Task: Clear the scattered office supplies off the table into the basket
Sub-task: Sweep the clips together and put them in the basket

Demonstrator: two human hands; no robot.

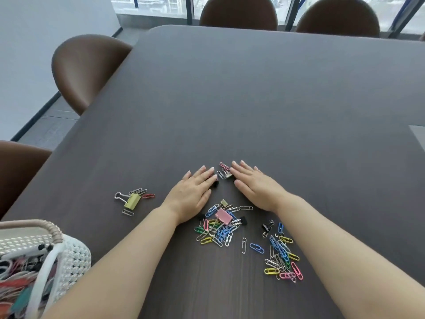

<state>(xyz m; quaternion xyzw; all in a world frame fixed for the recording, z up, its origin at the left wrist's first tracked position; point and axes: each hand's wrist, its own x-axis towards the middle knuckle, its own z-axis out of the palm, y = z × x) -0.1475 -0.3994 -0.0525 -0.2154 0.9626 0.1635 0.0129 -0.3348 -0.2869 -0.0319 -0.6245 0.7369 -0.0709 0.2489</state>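
My left hand (192,193) and my right hand (256,185) lie flat, palms down, on the dark table (253,93), fingers angled toward each other. A few paper clips and a small binder clip (224,172) sit between the fingertips. A black clip (215,184) peeks from under my left hand. Between my forearms lies a heap of coloured paper clips with a pink binder clip (223,215). A second heap of paper clips (282,259) lies beside my right forearm. A yellow-green binder clip (132,200) with a few paper clips lies to the left. The white woven basket (73,254) stands at the bottom left.
The basket holds several supplies, and its beige handle (41,225) arches over it. Brown chairs stand along the left edge (85,67) and the far edge (239,12) of the table. A small black binder clip (266,226) lies near my right forearm.
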